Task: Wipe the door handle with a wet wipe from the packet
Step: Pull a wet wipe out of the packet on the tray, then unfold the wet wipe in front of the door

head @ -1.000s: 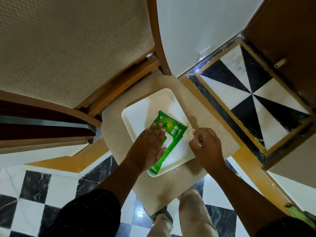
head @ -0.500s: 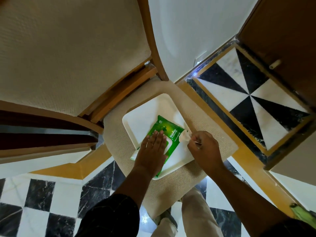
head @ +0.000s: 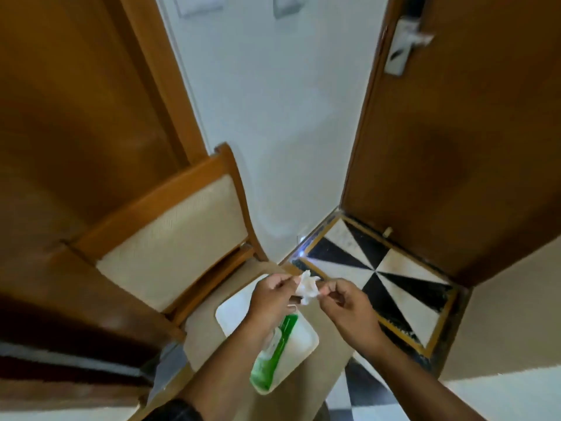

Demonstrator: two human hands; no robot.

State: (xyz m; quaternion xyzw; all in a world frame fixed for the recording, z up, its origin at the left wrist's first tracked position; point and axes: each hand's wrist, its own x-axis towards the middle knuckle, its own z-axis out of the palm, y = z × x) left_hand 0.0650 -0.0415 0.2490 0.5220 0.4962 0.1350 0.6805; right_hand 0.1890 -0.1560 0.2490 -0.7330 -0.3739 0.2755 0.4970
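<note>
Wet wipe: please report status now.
Both hands, left hand and right hand, grip wet wipe. Packet on tray. Door handle untouched, path clear.

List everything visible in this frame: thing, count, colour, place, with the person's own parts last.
wet wipe: 1, white, crumpled, held between both hands
wipe packet: 1, green, on the tray
tray: 1, white, on the chair seat
chair: 1, wood frame with cream padding, left of centre
door: 1, brown wood, right
door handle: 1, silver, upper right on the door
floor: black and white tiles
wall: pale, centre
left hand: 1, pinching the wipe
right hand: 1, pinching the wipe
</note>
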